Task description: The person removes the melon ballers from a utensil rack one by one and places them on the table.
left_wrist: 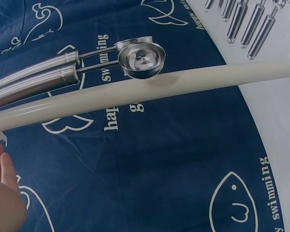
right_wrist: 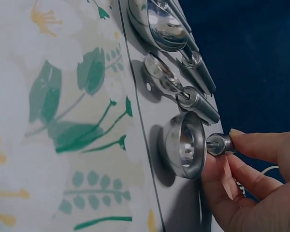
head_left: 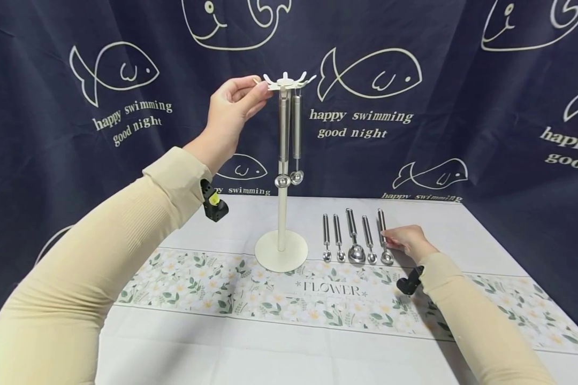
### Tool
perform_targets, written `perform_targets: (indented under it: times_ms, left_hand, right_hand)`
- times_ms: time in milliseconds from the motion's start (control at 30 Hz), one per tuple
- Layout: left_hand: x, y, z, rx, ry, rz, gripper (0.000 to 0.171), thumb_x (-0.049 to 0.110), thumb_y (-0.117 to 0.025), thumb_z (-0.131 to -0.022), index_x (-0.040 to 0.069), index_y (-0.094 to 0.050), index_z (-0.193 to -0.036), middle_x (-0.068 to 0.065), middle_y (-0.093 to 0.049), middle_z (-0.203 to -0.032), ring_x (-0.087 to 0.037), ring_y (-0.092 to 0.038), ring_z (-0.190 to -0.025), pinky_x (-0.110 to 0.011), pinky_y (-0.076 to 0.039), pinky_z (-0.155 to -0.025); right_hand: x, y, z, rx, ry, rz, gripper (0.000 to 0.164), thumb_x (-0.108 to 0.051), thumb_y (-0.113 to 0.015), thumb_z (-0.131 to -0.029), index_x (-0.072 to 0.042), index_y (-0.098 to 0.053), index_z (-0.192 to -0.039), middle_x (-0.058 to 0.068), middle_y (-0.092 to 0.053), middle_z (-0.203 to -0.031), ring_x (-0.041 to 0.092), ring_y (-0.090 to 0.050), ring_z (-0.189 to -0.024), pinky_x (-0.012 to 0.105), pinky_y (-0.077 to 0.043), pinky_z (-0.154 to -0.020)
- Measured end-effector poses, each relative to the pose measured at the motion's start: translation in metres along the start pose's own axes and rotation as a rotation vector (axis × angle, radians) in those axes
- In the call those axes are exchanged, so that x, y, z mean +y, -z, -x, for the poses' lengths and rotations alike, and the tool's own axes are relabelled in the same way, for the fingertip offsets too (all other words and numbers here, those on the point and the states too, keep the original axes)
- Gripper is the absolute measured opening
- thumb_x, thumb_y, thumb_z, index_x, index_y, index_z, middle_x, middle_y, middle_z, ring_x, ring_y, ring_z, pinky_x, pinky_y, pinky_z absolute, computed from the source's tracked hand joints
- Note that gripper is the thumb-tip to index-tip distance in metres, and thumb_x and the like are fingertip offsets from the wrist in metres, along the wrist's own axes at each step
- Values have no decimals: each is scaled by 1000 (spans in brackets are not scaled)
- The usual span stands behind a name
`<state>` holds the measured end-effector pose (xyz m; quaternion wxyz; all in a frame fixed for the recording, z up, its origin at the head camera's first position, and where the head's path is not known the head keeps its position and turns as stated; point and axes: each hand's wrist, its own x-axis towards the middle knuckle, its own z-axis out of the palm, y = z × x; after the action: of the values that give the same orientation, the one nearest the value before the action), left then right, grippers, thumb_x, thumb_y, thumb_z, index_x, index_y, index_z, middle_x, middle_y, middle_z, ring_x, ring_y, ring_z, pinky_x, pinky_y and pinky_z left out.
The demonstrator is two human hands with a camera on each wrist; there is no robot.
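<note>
A cream-white utensil rack [head_left: 281, 214] stands upright on its round base, with hooks fanning out at the top. My left hand [head_left: 231, 109] pinches one of these hooks on the left side. Two steel measuring spoons [head_left: 296, 128] hang from the rack, bowls downward, beside the pole; the left wrist view shows one bowl [left_wrist: 142, 60] in front of the other. Low on the right, my right hand [head_left: 409, 240] pinches the handle of the rightmost measuring spoon [right_wrist: 186, 145] between thumb and fingers. Its round bowl faces up, close over the white cloth in the right wrist view.
Several more steel spoons lie in a row left of my right hand, including a large scoop [head_left: 356, 253]. A floral runner [head_left: 192, 278] crosses the white tablecloth [head_left: 212, 342]. Behind the table hangs a dark blue curtain [head_left: 250, 230] with fish drawings.
</note>
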<state>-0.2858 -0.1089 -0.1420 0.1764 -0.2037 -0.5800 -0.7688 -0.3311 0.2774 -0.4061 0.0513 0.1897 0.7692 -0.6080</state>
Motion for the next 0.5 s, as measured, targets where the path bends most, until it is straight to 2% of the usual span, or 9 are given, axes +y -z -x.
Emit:
perform_targets:
  times_ms: [133, 267, 500]
  left_hand:
    - [0, 0, 0, 3, 1, 0, 17, 4, -69, -89, 5, -59, -103, -4, -67, -96, -22, -69, -101, -28, -52, -99]
    - [0, -1, 0, 3, 1, 5, 16, 4, -69, -89, 6, -59, -102, -4, -67, -96, -21, -69, -99, -29, -52, -100]
    - [0, -2, 1, 2, -1, -5, 16, 4, -69, -89, 7, -59, -101, -4, -67, -97, -20, -69, -99, -28, -53, -99]
  right_hand:
    - [0, -1, 0, 17, -30, 20, 47, -1, -69, -85, 17, -48, -124, -3, -60, -58, 5, -62, -50, 20, -60, -62]
    - [0, -2, 0, 26, -62, 51, 55, -2, -70, -84, 18, -44, -128, -5, -59, -57, 3, -62, -48, 19, -60, -62]
    - [1, -3, -4, 63, -72, 101, 62, 0, -71, -81, 20, -40, -132, -4, -56, -58, 3, -58, -49, 19, -59, -59]
